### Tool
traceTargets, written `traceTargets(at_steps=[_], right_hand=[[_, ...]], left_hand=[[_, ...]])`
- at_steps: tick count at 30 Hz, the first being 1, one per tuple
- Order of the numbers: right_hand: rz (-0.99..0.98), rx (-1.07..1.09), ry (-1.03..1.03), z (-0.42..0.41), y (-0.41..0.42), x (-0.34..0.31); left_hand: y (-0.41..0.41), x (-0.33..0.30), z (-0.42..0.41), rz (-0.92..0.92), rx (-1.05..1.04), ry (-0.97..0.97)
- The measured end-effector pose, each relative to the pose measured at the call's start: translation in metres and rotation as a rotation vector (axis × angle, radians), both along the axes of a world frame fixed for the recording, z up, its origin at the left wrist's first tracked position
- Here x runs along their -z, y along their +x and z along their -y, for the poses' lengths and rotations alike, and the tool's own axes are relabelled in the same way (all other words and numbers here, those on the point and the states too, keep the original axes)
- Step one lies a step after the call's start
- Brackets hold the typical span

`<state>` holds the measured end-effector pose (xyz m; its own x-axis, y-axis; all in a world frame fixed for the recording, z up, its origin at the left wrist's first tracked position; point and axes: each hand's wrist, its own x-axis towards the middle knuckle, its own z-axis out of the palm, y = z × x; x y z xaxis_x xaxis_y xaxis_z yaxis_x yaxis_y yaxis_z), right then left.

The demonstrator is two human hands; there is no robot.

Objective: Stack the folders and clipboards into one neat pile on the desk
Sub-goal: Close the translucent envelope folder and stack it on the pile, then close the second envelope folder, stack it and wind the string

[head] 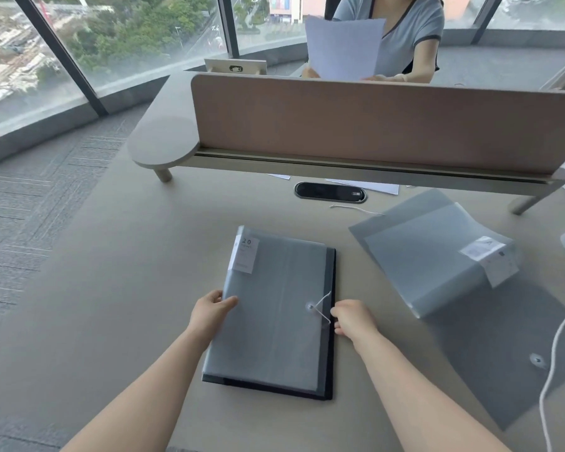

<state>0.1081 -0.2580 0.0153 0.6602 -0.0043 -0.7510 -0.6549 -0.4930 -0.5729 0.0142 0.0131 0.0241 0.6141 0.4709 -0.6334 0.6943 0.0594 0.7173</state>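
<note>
The thin grey folder, lying mid-desk on a dark clipboard, looks light, slick and floppy, so the left hand and right hand pinch its side edges.

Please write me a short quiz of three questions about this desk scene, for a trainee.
1. True or false: the grey folder lies on top of a black folder.
2. Which hand is at the white string?
3. What number is on the top folder's label?

Key:
1. True.
2. The right hand; the left hand is at the opposite edge.
3. 20.
</note>
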Motion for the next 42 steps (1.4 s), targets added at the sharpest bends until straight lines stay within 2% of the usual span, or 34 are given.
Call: traceTargets(at_steps=[9, 13, 16, 22, 34, 42], right_hand=[[0.056, 0.022, -0.035, -0.024, -0.015, 0.006], [0.139, 0.089, -0.065, -0.015, -0.013, 0.014], [0.202, 0.124, -0.071, -0.001, -0.010, 0.017], [0.334, 0.145, -0.146, 0.039, -0.001, -0.016], [0.404, 0.126, -0.232, 0.182, 0.040, -0.029], [0.439, 0.109, -0.220, 0.252, 0.065, -0.036]], left_hand=[[-0.003, -0.008, -0.022, -0.023, 0.056, 0.065], [0.003, -0.015, -0.014, -0.028, 0.159, 0.316], [0.018, -0.021, -0.003, 0.072, 0.220, 0.508], [0.052, -0.036, 0.045, 0.171, 0.364, 0.651], [0.110, -0.035, 0.226, 0.249, 0.638, 0.502], [0.131, -0.019, 0.316, 0.187, 0.802, 0.509]])
